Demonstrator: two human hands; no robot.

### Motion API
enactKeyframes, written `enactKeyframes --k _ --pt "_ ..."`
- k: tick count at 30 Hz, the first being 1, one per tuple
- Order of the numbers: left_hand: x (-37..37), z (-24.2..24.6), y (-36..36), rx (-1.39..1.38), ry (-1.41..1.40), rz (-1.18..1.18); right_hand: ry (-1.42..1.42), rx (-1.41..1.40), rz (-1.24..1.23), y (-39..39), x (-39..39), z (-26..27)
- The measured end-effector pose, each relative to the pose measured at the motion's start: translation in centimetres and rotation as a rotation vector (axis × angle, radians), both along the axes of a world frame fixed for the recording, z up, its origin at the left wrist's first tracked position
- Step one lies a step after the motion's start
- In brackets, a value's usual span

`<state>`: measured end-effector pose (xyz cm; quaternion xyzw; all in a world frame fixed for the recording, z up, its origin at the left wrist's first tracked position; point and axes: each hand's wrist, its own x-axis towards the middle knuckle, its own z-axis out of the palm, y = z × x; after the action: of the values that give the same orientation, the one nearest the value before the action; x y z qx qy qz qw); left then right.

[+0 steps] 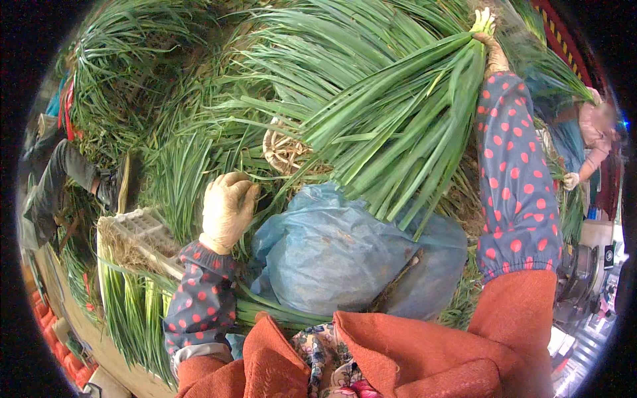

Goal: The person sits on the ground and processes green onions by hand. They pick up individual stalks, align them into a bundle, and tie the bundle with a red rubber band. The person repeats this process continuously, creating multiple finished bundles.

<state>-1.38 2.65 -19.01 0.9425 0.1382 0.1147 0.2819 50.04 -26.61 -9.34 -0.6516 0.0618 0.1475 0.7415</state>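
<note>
My right hand [493, 53], gloved, reaches far out at the upper right and grips a bunch of leek-like greens [398, 134] near their pale root ends. The long flat leaves fan down and left, toward a blue plastic sheet [328, 253] over my lap. My left hand [226, 211], in a pale glove, hovers left of the sheet with its fingers curled downward. Its palm is hidden, so I cannot tell whether anything is in it. Beyond it, a small round woven piece [286, 147] shows partly under the leaves.
Loose greens [338, 54] cover the ground ahead. At left, trimmed bunches [132, 308] lie beside a white plastic crate [142, 224] with roots on it. A person's leg and shoe [107, 186] are at far left. Another person [592, 124] handles greens at far right.
</note>
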Motion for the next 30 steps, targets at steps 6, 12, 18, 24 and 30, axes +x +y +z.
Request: enactKeyframes --k 6,12,18,24,30 --pt "-0.5 2.1 -0.4 0.026 -0.182 0.019 -0.244 -0.098 -0.168 -4.2 -2.0 8.5" --pt "-2.8 6.1 -0.6 0.188 -0.123 0.004 -0.626 -0.032 -0.278 -7.8 -12.5 24.9" --pt "-3.0 11.7 -2.7 -0.375 -0.295 -0.115 -1.275 -0.330 -0.428 -10.0 -29.1 34.5" --pt "-1.3 22.0 -11.6 -1.080 -0.631 -0.600 -1.895 -1.064 -0.714 -4.6 -46.2 28.2" --pt "-4.3 15.2 -13.7 -2.060 -0.650 -0.474 -1.541 -1.060 -0.060 2.8 -53.8 13.3"
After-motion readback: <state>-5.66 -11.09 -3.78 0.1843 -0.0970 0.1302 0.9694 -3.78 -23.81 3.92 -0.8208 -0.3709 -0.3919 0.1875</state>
